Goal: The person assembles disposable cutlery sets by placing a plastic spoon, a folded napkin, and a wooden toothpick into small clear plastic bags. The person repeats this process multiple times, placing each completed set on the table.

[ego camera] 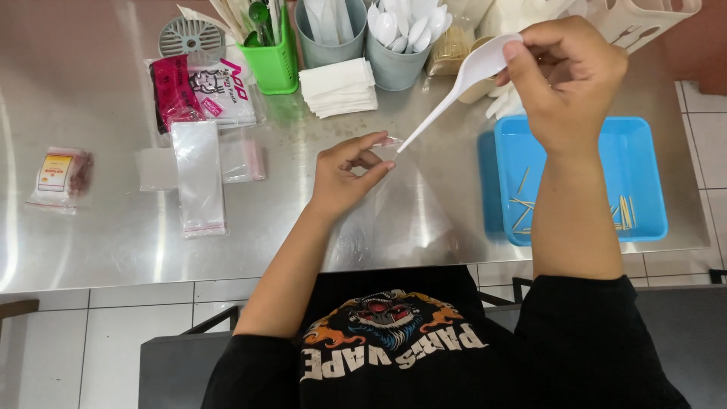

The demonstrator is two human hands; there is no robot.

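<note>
Bagging underway: right hand (564,79) grips a white plastic spoon (462,87), handle tip at the clear sleeve (394,204) mouth. Left hand (348,170) pinches that mouth open at nine o'clock of the tip; sliding in likely needs steady alignment.

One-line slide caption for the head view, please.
Right hand slides a white plastic spoon into a clear bag held open by the left hand.

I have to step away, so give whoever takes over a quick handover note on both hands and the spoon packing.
Left hand pinches open the mouth of a clear plastic sleeve lying on the steel table.
Right hand holds a white plastic spoon by its bowl, handle tip at the sleeve's mouth.
Done: spoon picked, sleeve opened.
Left: the spoon is not yet inside.
</note>
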